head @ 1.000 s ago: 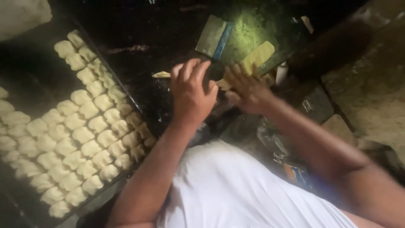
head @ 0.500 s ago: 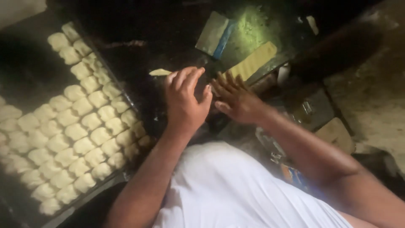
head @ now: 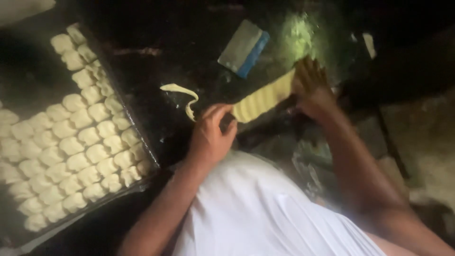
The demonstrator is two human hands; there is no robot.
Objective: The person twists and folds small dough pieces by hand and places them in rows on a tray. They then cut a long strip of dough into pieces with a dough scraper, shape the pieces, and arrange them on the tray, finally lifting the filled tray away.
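Observation:
A long ridged strip of pale yellow dough (head: 263,99) lies slanted on the dark work surface (head: 189,28). My left hand (head: 211,135) has its fingers curled on the strip's near end. At the far end, my right hand (head: 313,87) rests with fingers spread, pressing on the dough. A thin curled scrap of dough (head: 182,95) lies just left of my left hand. My white shirt fills the bottom of the view.
A dark tray (head: 142,142) at the left holds several rows of small cut dough pieces (head: 71,142). A flat scraper with a blue edge (head: 244,47) lies beyond the strip. A dusting of flour (head: 298,33) lies near my right hand.
My hands were close together a second ago and have now moved apart. The right hand went out to the strip's far end, and the whole strip now shows between them.

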